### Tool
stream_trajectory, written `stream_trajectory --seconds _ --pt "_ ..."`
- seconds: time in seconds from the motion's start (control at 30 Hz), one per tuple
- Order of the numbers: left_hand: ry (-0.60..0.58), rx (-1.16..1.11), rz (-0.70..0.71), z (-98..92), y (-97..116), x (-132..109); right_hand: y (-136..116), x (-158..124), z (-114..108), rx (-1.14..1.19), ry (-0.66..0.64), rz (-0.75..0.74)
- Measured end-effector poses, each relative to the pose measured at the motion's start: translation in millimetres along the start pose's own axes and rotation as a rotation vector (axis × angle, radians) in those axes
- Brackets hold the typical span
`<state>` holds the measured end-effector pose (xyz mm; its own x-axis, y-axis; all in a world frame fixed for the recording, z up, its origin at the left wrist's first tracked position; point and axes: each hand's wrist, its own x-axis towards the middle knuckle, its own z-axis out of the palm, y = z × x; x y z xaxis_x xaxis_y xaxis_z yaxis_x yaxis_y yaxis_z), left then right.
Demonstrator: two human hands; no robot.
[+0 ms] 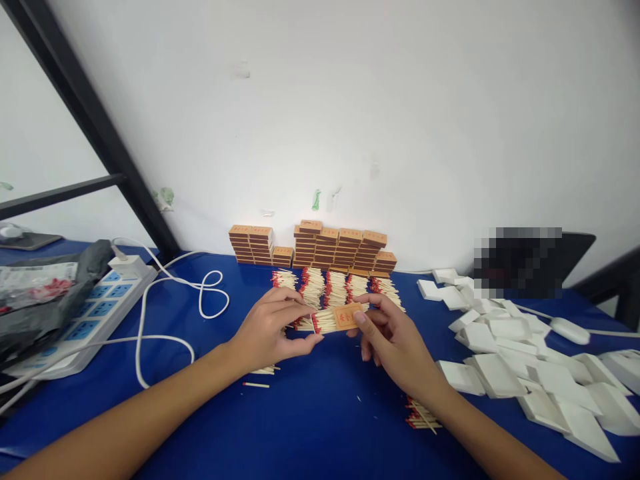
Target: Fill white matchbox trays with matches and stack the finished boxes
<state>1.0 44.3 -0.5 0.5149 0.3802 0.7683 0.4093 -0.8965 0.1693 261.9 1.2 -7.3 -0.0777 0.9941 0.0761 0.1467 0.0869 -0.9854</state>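
The right hand [395, 343] pinches an orange matchbox [347, 316]. The left hand [270, 331] grips the matches [324, 323] jutting from it, above the blue surface [310, 413].

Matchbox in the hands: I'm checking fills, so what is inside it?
Red-tipped matches poke out of the matchbox at its left end, by the left hand. The matchbox itself and the right hand hide the rest.

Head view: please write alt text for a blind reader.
A half-open matchbox is held by the left hand and right hand over a blue table. Behind lie match rows and stacked boxes; white trays right, power strip left.
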Motion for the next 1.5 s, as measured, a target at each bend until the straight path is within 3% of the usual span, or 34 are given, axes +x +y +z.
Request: stream_trajectory --seconds 0.17,0.4,0.57,0.77,0.9,1.37,1.5 --pt "0.032 0.012 0.055 -4.9 1.7 3.9 -3.8 -13.2 9.6 -0.022 -0.006 0.010" --pt "0.030 0.011 0.118 -6.3 6.4 3.5 -11.0 -24.6 25.9 0.105 -0.109 0.051" --pt "0.004 -0.071 0.060 -0.6 11.7 -1.6 -7.5 -21.2 18.4 0.093 -0.111 0.009" --pt "0.054 -0.151 -0.097 8.4 16.2 -6.9 -6.0 -32.3 14.3 -0.039 -0.278 0.007" --pt "0.084 -0.102 -0.059 8.8 20.6 -6.3 -14.3 -38.9 18.5 -0.053 -0.332 0.007" --pt "0.104 0.045 0.130 5.2 36.3 1.3 -11.3 -45.4 27.4 0.065 -0.323 0.011" --pt "0.077 0.026 0.018 4.9 26.6 2.3 -12.6 -36.8 20.8 -0.119 -0.230 -0.120"
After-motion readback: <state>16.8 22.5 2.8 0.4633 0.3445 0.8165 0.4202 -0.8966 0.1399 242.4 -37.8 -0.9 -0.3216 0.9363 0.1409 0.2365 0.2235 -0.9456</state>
